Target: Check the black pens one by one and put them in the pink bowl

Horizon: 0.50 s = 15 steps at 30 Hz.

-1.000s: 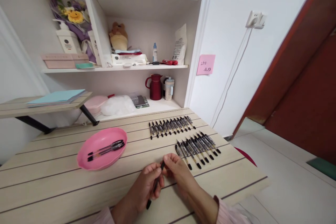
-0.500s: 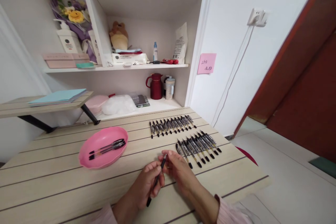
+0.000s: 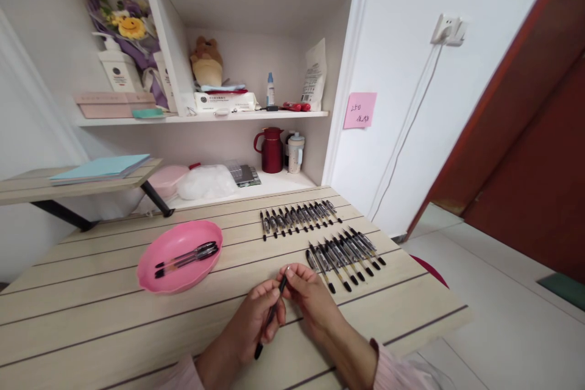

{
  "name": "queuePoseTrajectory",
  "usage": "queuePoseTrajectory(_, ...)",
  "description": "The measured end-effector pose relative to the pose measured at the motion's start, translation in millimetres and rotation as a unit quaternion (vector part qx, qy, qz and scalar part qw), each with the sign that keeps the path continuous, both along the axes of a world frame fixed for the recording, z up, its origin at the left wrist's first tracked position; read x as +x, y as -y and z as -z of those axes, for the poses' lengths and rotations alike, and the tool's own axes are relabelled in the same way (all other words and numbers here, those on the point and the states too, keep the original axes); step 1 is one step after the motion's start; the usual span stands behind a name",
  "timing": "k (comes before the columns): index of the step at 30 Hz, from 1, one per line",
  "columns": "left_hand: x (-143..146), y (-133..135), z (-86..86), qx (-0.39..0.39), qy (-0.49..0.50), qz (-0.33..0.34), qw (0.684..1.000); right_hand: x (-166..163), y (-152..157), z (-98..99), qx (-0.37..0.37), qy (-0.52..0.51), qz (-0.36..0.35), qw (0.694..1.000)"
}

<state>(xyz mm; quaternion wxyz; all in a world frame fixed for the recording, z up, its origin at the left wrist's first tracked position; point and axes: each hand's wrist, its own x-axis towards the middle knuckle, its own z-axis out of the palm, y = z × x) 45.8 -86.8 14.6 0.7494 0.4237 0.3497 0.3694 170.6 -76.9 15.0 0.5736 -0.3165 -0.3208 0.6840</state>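
Observation:
Held at a slant over the near part of the table is a black pen, its tip pointing up and away. My left hand is closed around the pen's barrel, and the black end sticks out below the fingers. At the tip, the thumb and fingers of my right hand are pinched together on the pen. Just beyond my right hand lies a row of similar pens, side by side. Farther back is a second row of pens. Several pens rest in a pink bowl to the left.
The striped wooden table meets a white shelf unit at the back. A raised wooden stand holds blue paper at the left. A red jug and a pale cup stand on the lower shelf.
My right hand has shifted slightly, its thumb and fingers drawing closer over the pen's tip. My left hand and the pens in the bowl and rows stay put.

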Motion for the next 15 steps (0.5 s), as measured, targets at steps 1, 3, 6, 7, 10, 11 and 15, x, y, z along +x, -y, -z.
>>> queuePoseTrajectory(1, 0, 0, -0.1, -0.001, 0.001, 0.003, 1.0, 0, 0, -1.1, -0.004, -0.013, -0.001, 1.0)
queuePoseTrajectory(3, -1, 1, -0.1, -0.002, 0.002, 0.004, 1.0, 1, -1, -3.7, -0.01, -0.04, -0.003, 0.999)
queuePoseTrajectory(6, -2, 1, -0.1, -0.006, -0.003, 0.003, 1.0, 11, -8, -6.5, -0.013, -0.036, 0.051, 0.998)
queuePoseTrajectory(7, -3, 1, -0.2, -0.006, -0.006, 0.002, 1.0, 17, -11, -6.9, -0.01, -0.005, 0.079, 0.997)
queuePoseTrajectory(10, -4, 1, 0.3, -0.011, -0.009, -0.014, 1.0, 44, -18, -7.9, 0.04, 0.216, 0.141, 0.965)
queuePoseTrajectory(11, -4, 0, 0.8, -0.015, -0.008, -0.02, 1.0, 53, -19, -8.5, 0.071, 0.324, 0.148, 0.932)
queuePoseTrajectory(15, -4, -2, 3.7, -0.022, -0.002, -0.015, 1.0, 74, -9, -11.2, 0.147, 0.708, 0.102, 0.683)
